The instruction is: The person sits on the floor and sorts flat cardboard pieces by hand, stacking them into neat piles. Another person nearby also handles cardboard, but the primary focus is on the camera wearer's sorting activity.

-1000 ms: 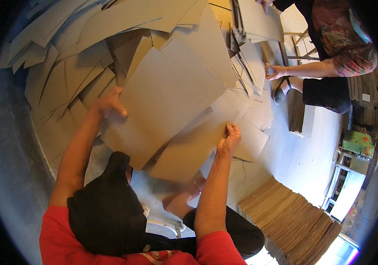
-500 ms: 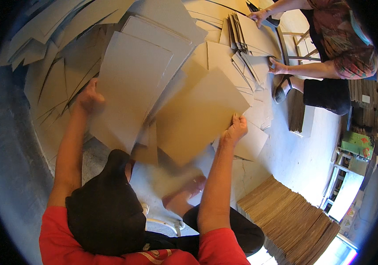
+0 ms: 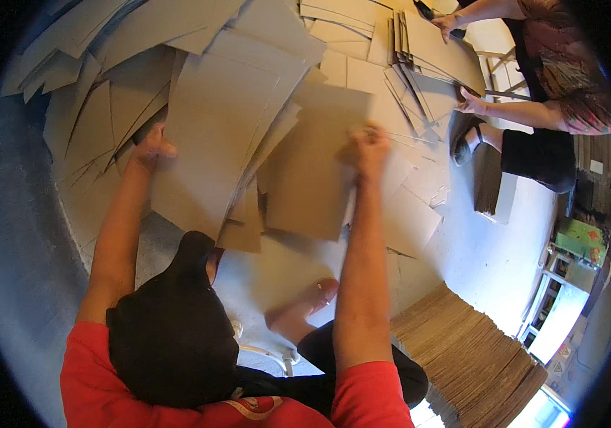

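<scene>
My left hand (image 3: 154, 145) is closed on the left edge of a few overlapping cardboard sheets (image 3: 209, 135), thumb on the top face. They lean at a slant over the pile in front of me. In my right hand (image 3: 371, 150), slightly blurred, is a single brown cardboard sheet (image 3: 312, 164), pinched at its right edge and tilted just right of the others. Its lower edge hangs above the floor near my feet. Parts of my fingers are hidden behind the sheets.
Loose cardboard sheets (image 3: 77, 135) spread across the far left. At the far right, a co-worker's hands (image 3: 471, 103) hold an upright bundle of cardboard sheets (image 3: 437, 53). A tall cardboard stack (image 3: 470, 357) stands by my right side, and a green box (image 3: 580, 239) sits farther right.
My right hand has moved up and slightly left, turning its sheet steeper and bringing it closer to the left sheets. My left hand stays at the same edge.
</scene>
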The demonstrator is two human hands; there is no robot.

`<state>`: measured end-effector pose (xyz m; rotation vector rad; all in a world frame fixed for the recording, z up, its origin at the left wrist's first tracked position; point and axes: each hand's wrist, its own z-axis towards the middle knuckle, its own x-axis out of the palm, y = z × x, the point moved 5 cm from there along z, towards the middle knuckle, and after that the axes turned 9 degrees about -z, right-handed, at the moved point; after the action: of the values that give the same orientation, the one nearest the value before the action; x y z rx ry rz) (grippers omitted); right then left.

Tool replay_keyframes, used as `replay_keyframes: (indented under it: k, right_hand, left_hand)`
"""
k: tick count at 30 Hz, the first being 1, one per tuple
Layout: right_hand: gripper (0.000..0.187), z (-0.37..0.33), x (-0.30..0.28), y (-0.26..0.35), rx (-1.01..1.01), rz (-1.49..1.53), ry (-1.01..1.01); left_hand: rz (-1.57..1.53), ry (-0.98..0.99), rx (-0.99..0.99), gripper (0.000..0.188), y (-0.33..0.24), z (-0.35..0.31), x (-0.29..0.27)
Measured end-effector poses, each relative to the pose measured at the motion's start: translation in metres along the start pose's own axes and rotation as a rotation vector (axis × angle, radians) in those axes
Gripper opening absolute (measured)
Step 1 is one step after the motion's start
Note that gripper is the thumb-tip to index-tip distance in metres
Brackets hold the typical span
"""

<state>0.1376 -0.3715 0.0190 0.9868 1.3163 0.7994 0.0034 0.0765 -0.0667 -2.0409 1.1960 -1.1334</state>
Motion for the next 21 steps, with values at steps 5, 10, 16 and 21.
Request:
replay_keyframes:
  k: [5,10,16,21]
  right_hand:
    - [0.058,-0.081,0.101,-0.001,0.055,-0.466,0.164]
    - [0.047,-0.097,0.125,-0.013,0.216,-0.528,0.47]
    - [0.037,-0.004,0.007,-0.004,0.078,-0.441,0.549]
    - [0.035,0.031,-0.016,0.001,0.04,-0.116,0.422]
  left_hand:
    - [-0.089,0.183,0.001,0.061,0.026,-0.001,0.014]
    - [-0.081,0.246,0.002,0.061,0.015,-0.011,0.019]
    - [0.082,-0.008,-0.085,0.092,0.025,-0.016,-0.012]
    - [-0.008,0.032,-0.035,0.073,0.018,-0.02,-0.009]
